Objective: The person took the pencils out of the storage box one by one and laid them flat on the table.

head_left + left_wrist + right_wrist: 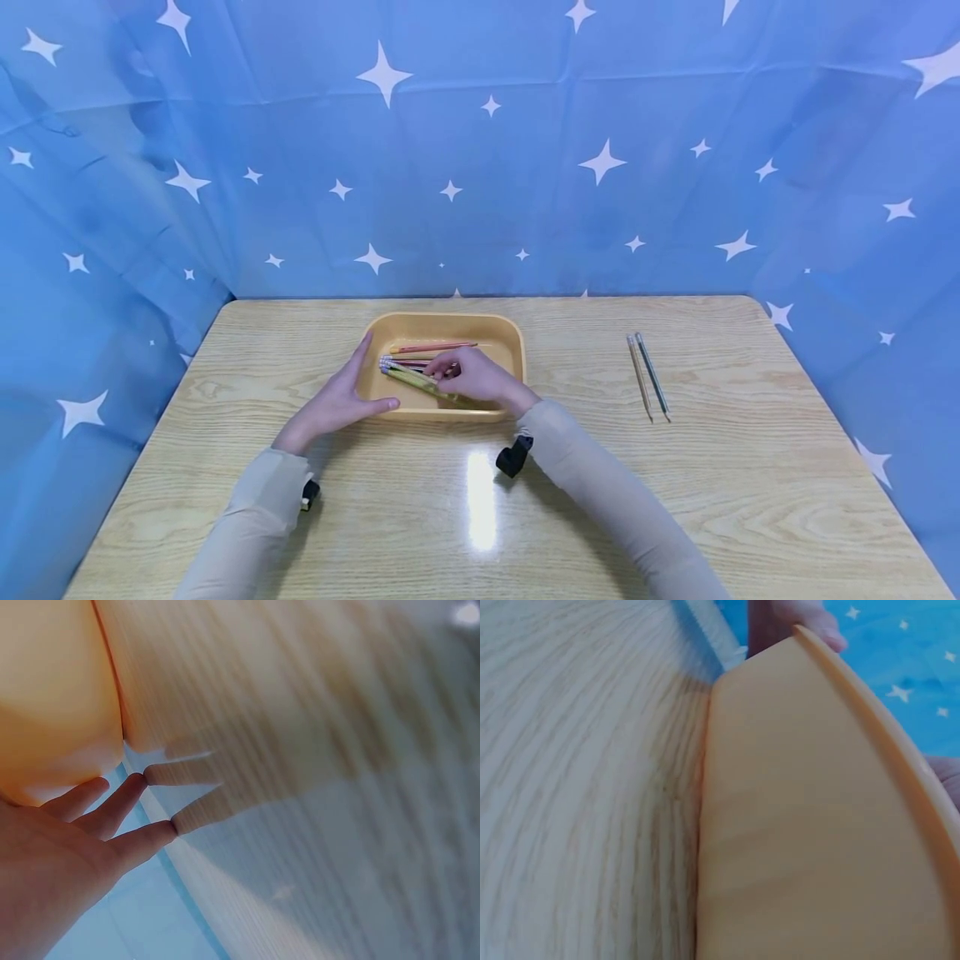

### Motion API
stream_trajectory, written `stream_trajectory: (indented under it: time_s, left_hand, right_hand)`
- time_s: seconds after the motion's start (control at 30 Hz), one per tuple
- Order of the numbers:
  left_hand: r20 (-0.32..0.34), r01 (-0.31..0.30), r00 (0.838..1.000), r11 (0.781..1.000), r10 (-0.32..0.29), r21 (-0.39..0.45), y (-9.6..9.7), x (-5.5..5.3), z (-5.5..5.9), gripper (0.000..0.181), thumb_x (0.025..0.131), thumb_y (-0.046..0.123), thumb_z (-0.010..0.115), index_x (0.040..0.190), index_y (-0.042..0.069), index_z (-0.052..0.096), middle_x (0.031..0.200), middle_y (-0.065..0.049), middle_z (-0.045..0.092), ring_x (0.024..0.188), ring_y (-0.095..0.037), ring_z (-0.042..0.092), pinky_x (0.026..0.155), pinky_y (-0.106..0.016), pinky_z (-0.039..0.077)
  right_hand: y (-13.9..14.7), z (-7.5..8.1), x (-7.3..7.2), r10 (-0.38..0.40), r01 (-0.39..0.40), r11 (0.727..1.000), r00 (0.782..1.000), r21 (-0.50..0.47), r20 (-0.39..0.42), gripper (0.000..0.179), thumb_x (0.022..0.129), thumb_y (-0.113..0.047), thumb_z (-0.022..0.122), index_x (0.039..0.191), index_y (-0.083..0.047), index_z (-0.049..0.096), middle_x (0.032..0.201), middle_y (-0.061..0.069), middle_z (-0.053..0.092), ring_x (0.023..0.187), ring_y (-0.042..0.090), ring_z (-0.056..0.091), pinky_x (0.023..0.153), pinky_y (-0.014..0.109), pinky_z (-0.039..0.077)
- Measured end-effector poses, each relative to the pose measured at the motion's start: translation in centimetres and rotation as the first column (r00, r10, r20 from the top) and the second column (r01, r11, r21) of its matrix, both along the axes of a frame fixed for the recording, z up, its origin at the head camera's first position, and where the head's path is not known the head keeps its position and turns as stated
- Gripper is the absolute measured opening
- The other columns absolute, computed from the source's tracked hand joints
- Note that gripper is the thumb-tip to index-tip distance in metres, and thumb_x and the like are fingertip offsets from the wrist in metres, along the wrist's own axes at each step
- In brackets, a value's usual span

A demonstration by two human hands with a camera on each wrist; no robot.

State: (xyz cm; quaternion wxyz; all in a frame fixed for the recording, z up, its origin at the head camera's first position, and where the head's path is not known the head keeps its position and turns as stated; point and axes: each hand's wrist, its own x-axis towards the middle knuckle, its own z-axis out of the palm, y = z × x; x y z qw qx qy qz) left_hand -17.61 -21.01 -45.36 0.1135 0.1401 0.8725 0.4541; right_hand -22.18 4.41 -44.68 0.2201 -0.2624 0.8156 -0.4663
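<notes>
A yellow-orange plastic tray [450, 320] stands near the table's back edge with several pencils in it. My left hand [341, 402] spans its left end with outstretched fingers, thumb against the front rim. From the left wrist view, the fingers of that hand [82, 840] lie along the tray's outer wall [60, 697]. Reaching into the tray, my right hand [478, 375] pinches a pencil [408, 372] among the others. A red pencil [431, 347] lies behind the bunch, and a yellow one [412, 380] in front. The right fingertips are partly hidden.
Two pencils, one tan [640, 379] and one dark teal [652, 375], lie side by side on the wooden table [750, 467], right of the tray. A blue star-patterned cloth [480, 208] hangs behind the table and along its sides.
</notes>
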Motion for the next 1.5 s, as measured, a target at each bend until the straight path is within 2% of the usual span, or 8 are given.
stream_trajectory:
  time_s: [0.23, 0.47, 0.7, 0.83, 0.93, 1.03, 1.23, 1.5]
  left_hand:
    - [-0.001, -0.006, 1.0, 1.0, 0.006, 0.013, 0.0, 0.0, -0.1, 0.115, 0.08, 0.03, 0.08, 0.156, 0.017, -0.006, 0.158, -0.022, 0.005, 0.141, -0.044, 0.011, 0.11, -0.06, 0.014]
    - [-0.013, -0.001, 1.0, 1.0, 0.001, 0.002, 0.0, -0.1, -0.5, 0.115, 0.08, 0.035, 0.079, 0.156, 0.018, -0.006, 0.158, -0.022, 0.006, 0.141, -0.044, 0.011, 0.111, -0.059, 0.014]
    - [-0.017, 0.003, 1.0, 1.0, -0.003, 0.008, 0.1, -0.2, -0.5, 0.115, 0.081, 0.035, 0.079, 0.156, 0.016, -0.006, 0.158, -0.022, 0.007, 0.142, -0.042, 0.011, 0.112, -0.057, 0.014]
    - [-0.01, 0.005, 1.0, 1.0, -0.005, 0.017, 0.1, -0.2, -0.4, 0.116, 0.08, 0.033, 0.08, 0.156, 0.015, -0.006, 0.158, -0.022, 0.006, 0.142, -0.042, 0.011, 0.111, -0.058, 0.013]
    - [-0.002, 0.001, 1.0, 1.0, -0.001, 0.018, 0.0, -0.1, -0.3, 0.116, 0.08, 0.032, 0.08, 0.156, 0.015, -0.007, 0.158, -0.022, 0.006, 0.142, -0.043, 0.01, 0.111, -0.058, 0.014]
    - [0.007, -0.002, 1.0, 1.0, 0.002, 0.028, 0.2, 0.0, 0.1, 0.114, 0.081, 0.027, 0.079, 0.155, 0.011, -0.006, 0.158, -0.024, 0.005, 0.141, -0.044, 0.011, 0.111, -0.059, 0.014]
    - [0.006, 0.011, 1.0, 0.997, -0.012, 0.076, 0.9, 0.7, 2.0, 0.113, 0.08, 0.017, 0.079, 0.153, -0.001, -0.005, 0.155, -0.031, 0.007, 0.139, -0.05, 0.014, 0.11, -0.061, 0.015]
    - [-0.004, 0.021, 1.0, 1.0, -0.021, 0.002, -0.2, -0.1, -0.1, 0.121, 0.081, 0.033, 0.079, 0.153, 0.014, -0.016, 0.158, -0.021, -0.001, 0.142, -0.044, 0.008, 0.111, -0.058, 0.014]
  right_hand:
    - [1.0, 0.5, 0.2, -0.028, 0.029, 0.996, 1.0, -0.082, 0.011, 0.027, 0.086, 0.002, 0.066, 0.113, 0.0, 0.068, 0.096, 0.007, 0.064, 0.076, 0.015, 0.06, 0.062, 0.024, 0.049]
    - [2.5, 0.8, 0.3, -0.046, 0.045, 0.993, 0.999, -0.106, -0.007, 0.031, 0.086, 0.003, 0.062, 0.117, -0.002, 0.067, 0.102, 0.007, 0.066, 0.085, 0.021, 0.062, 0.071, 0.027, 0.05]
    - [3.8, 1.2, 0.9, -0.045, 0.054, 0.988, 0.997, -0.146, 0.063, 0.03, 0.09, 0.002, 0.059, 0.118, -0.001, 0.066, 0.105, 0.009, 0.066, 0.082, 0.035, 0.062, 0.061, 0.031, 0.05]
    - [4.6, 1.8, 1.4, -0.059, 0.07, 0.981, 0.996, -0.179, 0.067, 0.028, 0.09, 0.002, 0.06, 0.117, 0.001, 0.066, 0.103, 0.009, 0.065, 0.088, 0.035, 0.06, 0.07, 0.033, 0.05]
    - [5.1, 2.4, 1.7, -0.079, 0.092, 0.977, 0.994, -0.191, 0.076, 0.028, 0.09, -0.001, 0.062, 0.118, 0.0, 0.066, 0.102, 0.009, 0.063, 0.087, 0.034, 0.059, 0.07, 0.034, 0.05]
    - [5.9, 2.8, 1.9, -0.096, 0.109, 0.974, 0.993, -0.201, 0.072, 0.028, 0.089, -0.002, 0.063, 0.117, 0.0, 0.066, 0.1, 0.01, 0.062, 0.085, 0.031, 0.059, 0.069, 0.031, 0.049]
    - [8.2, 3.3, 2.4, -0.135, 0.144, 0.964, 0.989, -0.222, 0.055, 0.028, 0.09, -0.002, 0.064, 0.117, 0.001, 0.066, 0.1, 0.013, 0.063, 0.085, 0.027, 0.059, 0.072, 0.026, 0.049]
    - [12.3, 4.1, 3.9, -0.236, 0.245, 0.944, 0.969, -0.222, 0.068, 0.029, 0.091, -0.006, 0.065, 0.12, 0.001, 0.065, 0.109, 0.017, 0.063, 0.093, 0.022, 0.061, 0.074, 0.027, 0.052]
